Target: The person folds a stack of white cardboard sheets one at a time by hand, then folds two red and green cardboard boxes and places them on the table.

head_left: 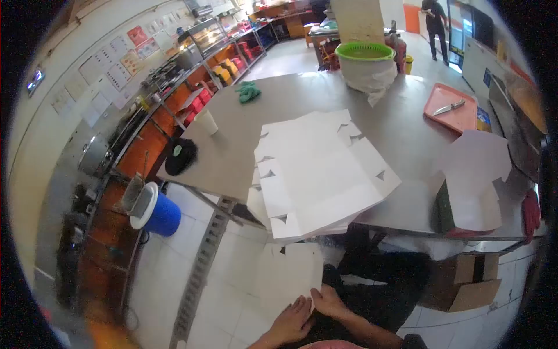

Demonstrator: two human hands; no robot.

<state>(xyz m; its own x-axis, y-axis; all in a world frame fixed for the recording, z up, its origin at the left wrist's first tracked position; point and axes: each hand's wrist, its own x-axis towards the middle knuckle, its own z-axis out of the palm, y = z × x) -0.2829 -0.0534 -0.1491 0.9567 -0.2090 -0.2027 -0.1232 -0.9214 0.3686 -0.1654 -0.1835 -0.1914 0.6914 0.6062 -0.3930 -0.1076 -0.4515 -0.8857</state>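
A white cardboard box blank [290, 273] is held low over my lap, in front of the table's near edge. My left hand [290, 323] is at its near edge, fingers together over the cardboard and the thumb hidden. Gripping its near right corner is my right hand [329, 301], with the thumb on top. Just beyond, a stack of flat white box blanks [319, 168] with cut slots lies on the metal table [232, 157], overhanging its near edge. To the right stands a folded white box [474, 203] with its lid raised.
A knife [449, 107] lies on a pink tray [459, 119] at the right. Farther back are a green basket [365, 52] and a green cloth [248, 92]. A white cup [206, 121] and a dark cap [181, 157] sit left. A brown carton [474, 291] is on the floor.
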